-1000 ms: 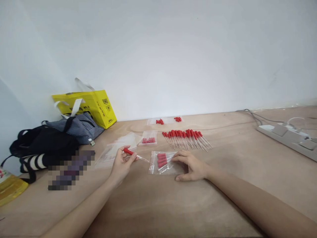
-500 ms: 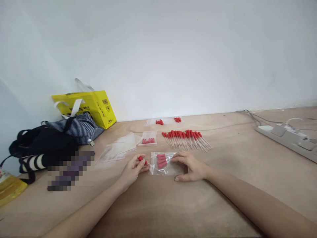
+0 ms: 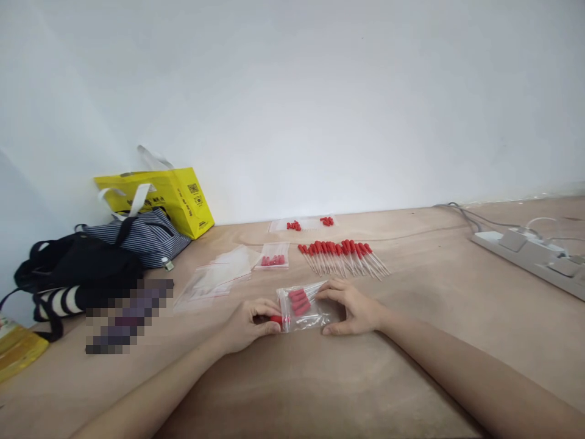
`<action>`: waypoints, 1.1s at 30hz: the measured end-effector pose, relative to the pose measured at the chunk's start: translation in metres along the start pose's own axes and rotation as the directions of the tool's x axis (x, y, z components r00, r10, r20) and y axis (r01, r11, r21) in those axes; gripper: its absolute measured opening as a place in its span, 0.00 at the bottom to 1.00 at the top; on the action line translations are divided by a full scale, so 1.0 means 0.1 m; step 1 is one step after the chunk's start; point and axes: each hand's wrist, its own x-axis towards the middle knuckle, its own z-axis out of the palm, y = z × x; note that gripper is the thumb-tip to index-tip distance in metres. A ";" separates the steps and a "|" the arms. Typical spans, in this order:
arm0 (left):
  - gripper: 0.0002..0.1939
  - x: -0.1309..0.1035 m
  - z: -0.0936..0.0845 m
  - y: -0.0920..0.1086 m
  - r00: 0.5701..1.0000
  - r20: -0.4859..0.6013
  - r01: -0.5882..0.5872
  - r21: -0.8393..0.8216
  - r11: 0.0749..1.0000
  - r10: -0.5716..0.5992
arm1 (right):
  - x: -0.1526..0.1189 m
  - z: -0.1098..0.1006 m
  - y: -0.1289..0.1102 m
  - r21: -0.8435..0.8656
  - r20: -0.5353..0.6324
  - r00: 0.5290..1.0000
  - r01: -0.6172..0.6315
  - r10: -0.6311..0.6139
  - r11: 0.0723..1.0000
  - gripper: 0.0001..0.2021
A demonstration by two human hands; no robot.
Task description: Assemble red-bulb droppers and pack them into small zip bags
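Observation:
My left hand (image 3: 251, 325) pinches a dropper by its red rubber bulb (image 3: 276, 319) at the left, open end of a clear zip-lock bag (image 3: 315, 318). The dropper's clear stem points right, into the bag's mouth, and is hard to make out. Inside the bag, several droppers lie side by side, their red bulbs (image 3: 299, 301) to the left. My right hand (image 3: 351, 308) curves around the bag's right end, with fingertips on its far edge and the thumb at its near edge. Beyond it, a row of loose red-bulbed droppers (image 3: 340, 250) lies on the table.
Behind lies a filled bag of droppers (image 3: 274, 256), beside flat clear bags (image 3: 219, 274). More filled bags (image 3: 311, 225) lie near the wall. A yellow bag (image 3: 183, 201), a striped bag (image 3: 150, 238) and a black bag (image 3: 86, 262) stand left. A power strip (image 3: 525, 253) is right.
My left hand has moved right and slightly down, bringing the dropper's bulb up to the bag's mouth. The bag's left end has shifted slightly toward me. My right hand stays in place.

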 end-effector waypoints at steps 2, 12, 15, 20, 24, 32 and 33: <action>0.11 0.00 -0.06 0.05 0.982 0.155 -0.118 0.039 0.992 0.110 | 0.00 0.00 0.00 0.001 -0.001 1.000 -0.003 0.003 1.000 0.32; 0.09 0.09 -0.05 0.06 0.960 0.191 -0.215 0.028 0.976 0.206 | 0.00 0.00 0.00 0.006 -0.006 1.000 -0.008 0.008 1.000 0.32; 0.08 0.12 0.00 0.08 0.966 0.171 -0.201 0.013 0.980 0.195 | 0.00 0.00 0.00 0.019 -0.007 1.000 0.007 -0.007 1.000 0.32; 0.09 0.15 0.06 0.10 0.965 0.144 -0.231 0.068 0.970 0.220 | 0.01 0.00 0.00 0.023 -0.021 0.999 0.031 -0.031 0.999 0.31; 0.09 0.14 0.06 0.12 0.960 0.157 -0.253 0.132 0.958 0.232 | 0.01 0.00 -0.01 0.011 -0.021 1.000 0.010 -0.010 1.000 0.31; 0.10 -0.07 0.05 0.21 0.960 0.171 -0.246 0.147 0.958 0.220 | -0.01 0.01 0.00 -0.002 0.015 0.999 -0.046 0.046 0.999 0.31; 0.11 -0.11 0.05 0.21 0.970 0.149 -0.214 0.136 0.967 0.194 | -0.02 0.01 0.00 -0.002 0.020 0.999 -0.049 0.049 0.999 0.30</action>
